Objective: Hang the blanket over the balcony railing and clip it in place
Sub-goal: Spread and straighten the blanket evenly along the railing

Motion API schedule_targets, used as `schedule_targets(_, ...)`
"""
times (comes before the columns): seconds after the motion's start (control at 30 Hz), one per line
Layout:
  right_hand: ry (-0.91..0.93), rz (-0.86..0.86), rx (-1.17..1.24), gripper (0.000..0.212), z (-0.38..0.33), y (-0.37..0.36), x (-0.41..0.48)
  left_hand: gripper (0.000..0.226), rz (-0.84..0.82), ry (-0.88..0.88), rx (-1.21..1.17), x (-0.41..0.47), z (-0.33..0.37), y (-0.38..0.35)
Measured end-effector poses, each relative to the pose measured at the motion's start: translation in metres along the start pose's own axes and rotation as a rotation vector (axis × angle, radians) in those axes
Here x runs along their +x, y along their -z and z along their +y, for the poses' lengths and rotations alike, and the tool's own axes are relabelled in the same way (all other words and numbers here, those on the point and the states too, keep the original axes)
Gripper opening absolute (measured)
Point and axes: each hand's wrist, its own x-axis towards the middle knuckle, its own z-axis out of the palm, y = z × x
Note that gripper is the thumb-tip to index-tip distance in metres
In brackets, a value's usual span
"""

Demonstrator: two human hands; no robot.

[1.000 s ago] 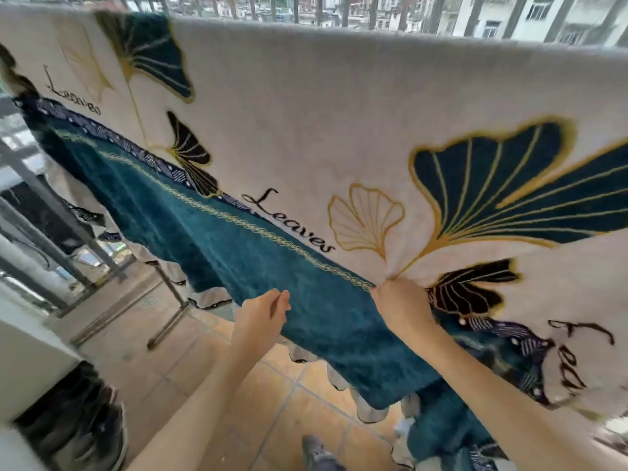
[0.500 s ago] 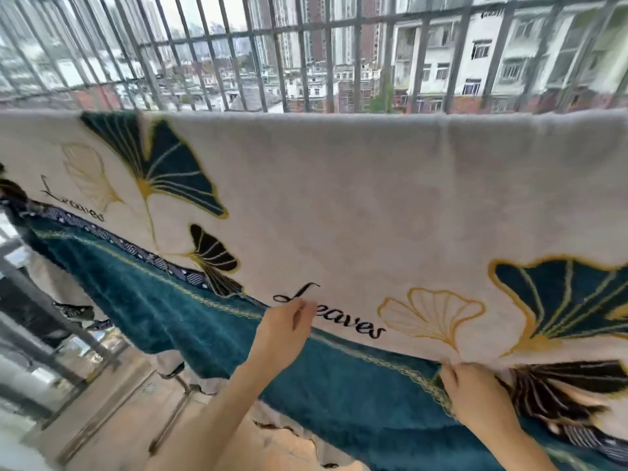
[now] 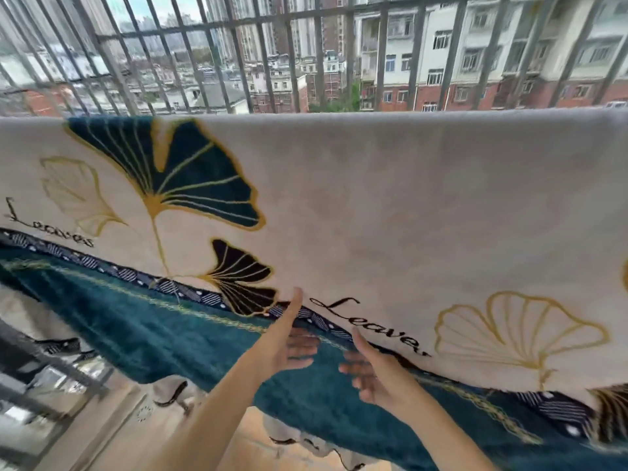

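Note:
A cream blanket (image 3: 390, 205) with teal and gold ginkgo leaves, the word "Leaves" and a teal border hangs draped over the balcony railing, which it hides; its top fold runs straight across the view. My left hand (image 3: 289, 341) is in front of the teal border with fingers spread, holding nothing. My right hand (image 3: 373, 372) is just to the right of it, palm facing left, fingers apart, also holding nothing. Both hands sit close to the cloth near the border. No clip is in view.
Vertical metal security bars (image 3: 265, 56) rise behind the blanket, with apartment blocks beyond. A metal frame (image 3: 51, 375) stands at the lower left. Tiled floor (image 3: 112, 419) with a round drain shows below the blanket's hem.
My right hand has let go of the blanket's border and opened. Both hands have come together in front of the cloth. The view has tilted up, showing more of the bars.

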Motion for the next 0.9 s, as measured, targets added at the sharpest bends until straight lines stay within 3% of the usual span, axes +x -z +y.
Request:
schedule_targets(0.1,0.18,0.037,0.379,0.047,0.001,-0.014,0.018,0.127,-0.148,0.046,0.045,0.005,-0.002,0.0)
schedule_targets(0.2,0.357,0.187,0.458,0.026,-0.008,-0.022,0.025,0.133,-0.257,0.039,0.056,0.009,0.001,0.004)
schedule_targets(0.3,0.354,0.294,0.486,0.024,-0.007,-0.022,0.026,0.138,-0.305,0.039,0.108,0.013,0.004,0.01)
schedule_targets(0.43,0.235,0.371,0.384,0.008,0.019,-0.022,0.023,0.105,-0.324,0.067,0.103,0.019,-0.005,0.033)
schedule_targets(0.5,0.145,0.378,0.326,0.006,0.043,-0.03,0.022,0.086,-0.277,0.095,0.057,0.023,-0.014,0.053)
schedule_targets(0.6,0.06,0.374,0.268,0.015,0.065,-0.055,0.024,0.086,-0.127,0.158,-0.007,0.027,-0.025,0.092)
schedule_targets(0.67,0.058,0.37,0.208,0.025,0.068,-0.081,0.029,0.105,-0.006,0.145,-0.054,0.033,-0.029,0.121)
schedule_targets(0.77,0.125,0.349,0.06,0.038,0.057,-0.123,0.034,0.156,0.194,0.038,0.03,0.036,-0.03,0.163)
schedule_targets(0.83,0.193,0.303,-0.025,0.042,0.045,-0.15,0.038,0.158,0.332,-0.024,0.223,0.042,-0.027,0.191)
schedule_targets(0.9,0.238,0.261,-0.091,0.047,0.035,-0.174,0.043,0.158,0.337,-0.057,0.221,0.049,-0.021,0.221)
